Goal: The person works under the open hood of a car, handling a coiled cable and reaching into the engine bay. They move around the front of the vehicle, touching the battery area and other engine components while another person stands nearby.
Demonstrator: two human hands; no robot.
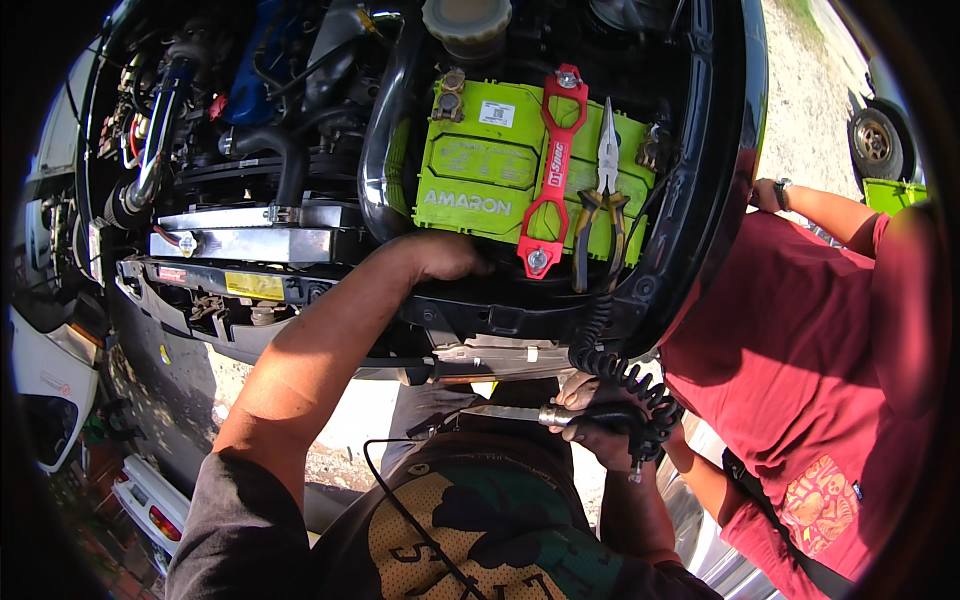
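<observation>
– Patterned shirt [520, 555] lies nearest the camera. What is just beyond it?

– Handheld tool [552, 415], level at the waist, on the near side of the car: black body, silver collar, pale tapered end pointing left. Right hand [600, 440] closed around the body; grip clenched on it.

– Handling estimate?

– Judged light and stiff, the tapered end perhaps easiest to damage. Best hold: the black body behind the collar, fingers off the tip. Black coiled cord [590, 330] looks springy and would probably tug. It runs far, toward the near right corner of the green battery [480, 160]; its other end not traceable.

– Left hand?

– Left hand [447, 257] at the battery's near edge, left of the red bracket [552, 175]. Fingers lost in shadow; cannot tell whether that grip is clenched or released.

– Battery itself?

– Presumably heavy, rigid, smooth-cased; bracket spans it near to far. Low hold on opposite sides seems soundest. Pliers [607, 165] lie on top, right of the bracket, loose and likely to slide.

– Farther right?

– Co-worker in a maroon shirt [790, 340], close alongside.
</observation>
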